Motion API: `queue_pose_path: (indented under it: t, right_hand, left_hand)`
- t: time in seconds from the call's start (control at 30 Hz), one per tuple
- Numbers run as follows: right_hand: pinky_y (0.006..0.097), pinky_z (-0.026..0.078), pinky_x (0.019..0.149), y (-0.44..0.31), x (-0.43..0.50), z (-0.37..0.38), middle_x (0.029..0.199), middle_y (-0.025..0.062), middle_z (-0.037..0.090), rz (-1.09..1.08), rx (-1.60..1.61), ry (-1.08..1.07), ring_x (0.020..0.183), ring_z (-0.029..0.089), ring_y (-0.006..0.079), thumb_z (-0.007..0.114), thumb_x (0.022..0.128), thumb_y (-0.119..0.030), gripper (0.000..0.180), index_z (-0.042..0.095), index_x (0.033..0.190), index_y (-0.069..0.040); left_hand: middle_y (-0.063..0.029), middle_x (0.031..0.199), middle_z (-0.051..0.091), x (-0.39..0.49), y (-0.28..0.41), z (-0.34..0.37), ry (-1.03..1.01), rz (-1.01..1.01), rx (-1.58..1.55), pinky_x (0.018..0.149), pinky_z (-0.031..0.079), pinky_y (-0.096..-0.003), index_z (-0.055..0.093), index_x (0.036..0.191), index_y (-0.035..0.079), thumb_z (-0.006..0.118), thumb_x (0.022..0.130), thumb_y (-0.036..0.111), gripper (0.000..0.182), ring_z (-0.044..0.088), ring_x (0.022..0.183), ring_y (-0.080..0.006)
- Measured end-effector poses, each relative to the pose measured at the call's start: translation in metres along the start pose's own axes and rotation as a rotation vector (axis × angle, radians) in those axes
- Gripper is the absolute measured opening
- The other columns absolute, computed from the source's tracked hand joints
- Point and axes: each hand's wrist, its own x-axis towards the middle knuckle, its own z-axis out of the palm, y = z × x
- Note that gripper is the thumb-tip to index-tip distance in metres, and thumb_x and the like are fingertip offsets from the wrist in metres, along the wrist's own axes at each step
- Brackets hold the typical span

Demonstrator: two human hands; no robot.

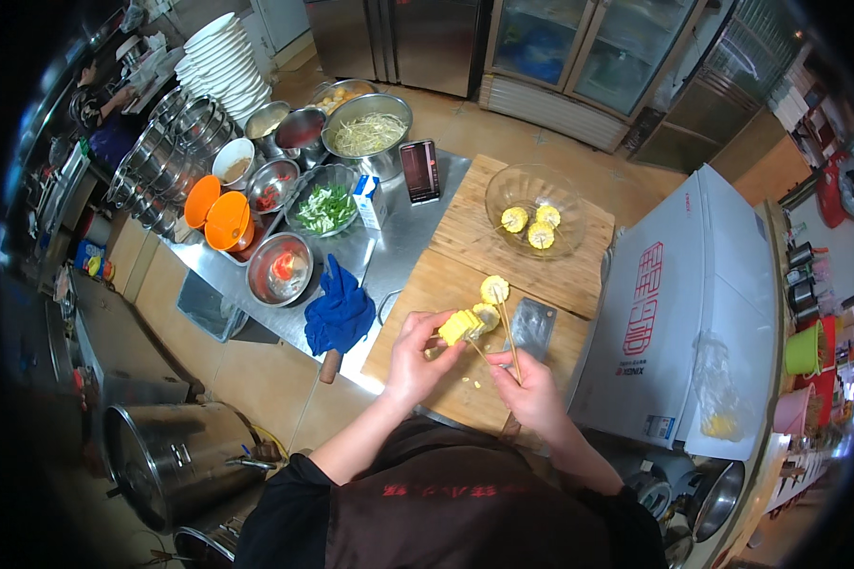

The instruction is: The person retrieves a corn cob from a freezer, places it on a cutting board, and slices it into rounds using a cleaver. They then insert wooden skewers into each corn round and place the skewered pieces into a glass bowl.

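Between the fingers and thumb of my left hand [421, 355] is a yellow piece of corn cob [458, 328]. My right hand [530, 387] grips thin wooden skewers [510, 341]. One skewer runs up to a corn round [494, 289]; another reaches the corn in my left hand, and how deep it goes I cannot tell. A further cut corn piece [487, 318] shows just behind the held one. Beside my right hand, a cleaver [531, 328] lies flat on the wooden cutting board [413, 341]. Farther back, a clear bowl [534, 174] contains three skewered corn rounds [541, 235].
A blue cloth [339, 309] lies left of the board on the steel table [391, 249]. Behind it are a metal bowl [280, 269], chopped greens [326, 210], a carton [369, 202], a propped phone [420, 172] and stacked plates [220, 67]. A white chest freezer [669, 306] stands right.
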Motion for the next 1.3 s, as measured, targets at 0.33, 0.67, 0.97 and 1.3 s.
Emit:
queue_pose_path:
  t: [0.33, 0.67, 0.97, 1.3]
  right_hand:
    - [0.0220, 0.042, 0.055, 0.020, 0.030, -0.005, 0.073, 0.0025, 0.062, 0.004, -0.031, 0.118, 0.063, 0.052, 0.0039, 0.062, 0.091, -0.011, 0.014, 0.061, 0.103, -0.004]
    - [0.0446, 0.047, 0.060, 0.045, 0.184, -0.099, 0.077, 0.0214, 0.062, -0.118, -0.587, 0.468, 0.071, 0.060, 0.0404, 0.052, 0.094, -0.025, 0.025, 0.058, 0.086, -0.002]
    - [0.0375, 0.046, 0.075, 0.023, 0.121, -0.113, 0.094, 0.0147, 0.064, -0.013, -0.316, 0.605, 0.085, 0.062, 0.0266, 0.049, 0.096, -0.028, 0.031, 0.063, 0.111, -0.005]
    - [0.0227, 0.038, 0.045, 0.029, -0.014, -0.048, 0.065, 0.0037, 0.056, 0.193, 0.102, 0.188, 0.048, 0.048, 0.0067, 0.056, 0.090, -0.006, 0.014, 0.050, 0.103, -0.003]
  left_hand:
    - [-0.0136, 0.109, 0.055, 0.008, -0.008, 0.022, -0.059, 0.090, 0.050, 0.080, 0.052, -0.0290, 0.055, 0.127, 0.006, 0.078, 0.074, 0.011, 0.058, 0.059, 0.098, -0.0230]
    - [-0.0223, 0.123, 0.048, 0.025, -0.072, 0.040, -0.092, -0.049, 0.330, 0.100, 0.041, -0.0402, 0.039, 0.133, -0.001, 0.080, 0.072, 0.019, 0.076, 0.047, 0.116, -0.0370]
    - [-0.0241, 0.114, 0.051, 0.035, -0.096, 0.085, -0.147, -0.010, 0.516, 0.096, 0.041, -0.0427, 0.047, 0.120, -0.004, 0.078, 0.071, 0.025, 0.065, 0.049, 0.111, -0.0397]
    - [-0.0118, 0.120, 0.054, 0.042, -0.084, 0.067, -0.241, -0.365, -0.344, 0.089, 0.048, -0.0340, 0.039, 0.132, 0.001, 0.061, 0.088, 0.019, 0.052, 0.057, 0.108, -0.0250]
